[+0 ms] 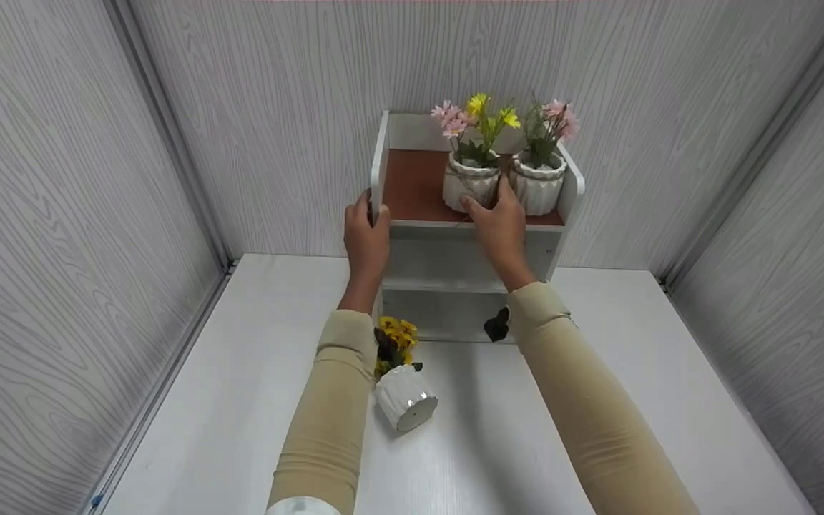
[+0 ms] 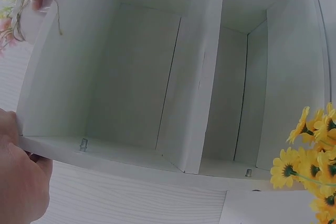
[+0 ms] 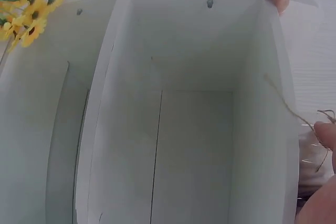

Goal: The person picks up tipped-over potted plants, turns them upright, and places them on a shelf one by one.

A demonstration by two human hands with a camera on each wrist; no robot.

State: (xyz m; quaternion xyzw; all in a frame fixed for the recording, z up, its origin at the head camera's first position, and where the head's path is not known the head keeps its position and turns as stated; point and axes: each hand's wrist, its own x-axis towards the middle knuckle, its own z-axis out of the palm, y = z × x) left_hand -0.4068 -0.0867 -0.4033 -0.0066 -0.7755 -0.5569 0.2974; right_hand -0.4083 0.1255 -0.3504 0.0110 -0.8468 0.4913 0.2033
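A white shelf unit (image 1: pixel 448 261) with a red-brown top board stands against the back wall. My left hand (image 1: pixel 368 239) grips the front edge of its left side panel, thumb on the inner side. On the top board, my right hand (image 1: pixel 501 225) holds a white ribbed flowerpot (image 1: pixel 466 187) with pink and yellow flowers, thumb in front and fingers at its right side. Twine is tied round this pot, and a loose end shows in the right wrist view. Close on its right stands a second white pot (image 1: pixel 541 192) with pink flowers.
A white pot (image 1: pixel 403 400) with yellow flowers (image 1: pixel 399 336) lies tipped on the white table (image 1: pixel 254 400), before the unit's lower left. A small black object (image 1: pixel 497 325) is at the lower shelf, partly behind the right sleeve. Grey wood-grain walls (image 1: pixel 276 107) enclose the table.
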